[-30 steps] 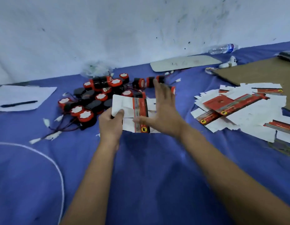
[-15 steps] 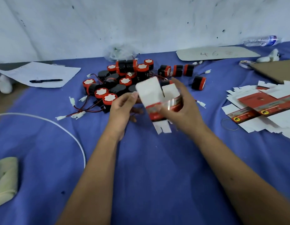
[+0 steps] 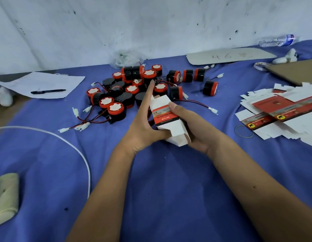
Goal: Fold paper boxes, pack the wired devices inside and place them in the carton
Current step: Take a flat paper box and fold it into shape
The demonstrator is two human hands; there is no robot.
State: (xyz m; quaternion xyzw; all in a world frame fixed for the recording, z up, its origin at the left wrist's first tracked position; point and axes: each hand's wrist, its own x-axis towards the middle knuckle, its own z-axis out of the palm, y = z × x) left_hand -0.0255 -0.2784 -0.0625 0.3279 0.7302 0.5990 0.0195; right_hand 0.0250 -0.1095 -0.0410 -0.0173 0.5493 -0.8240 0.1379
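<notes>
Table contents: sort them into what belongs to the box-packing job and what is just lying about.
Job: paper box held by left hand and right hand; wired devices; flat box blanks.

Lying about: pen on paper sheet; water bottle; rubber band; white cable.

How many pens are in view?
1. A black pen lies on the white sheet of paper at the far left of the blue cloth, left of the pile of devices.
</notes>
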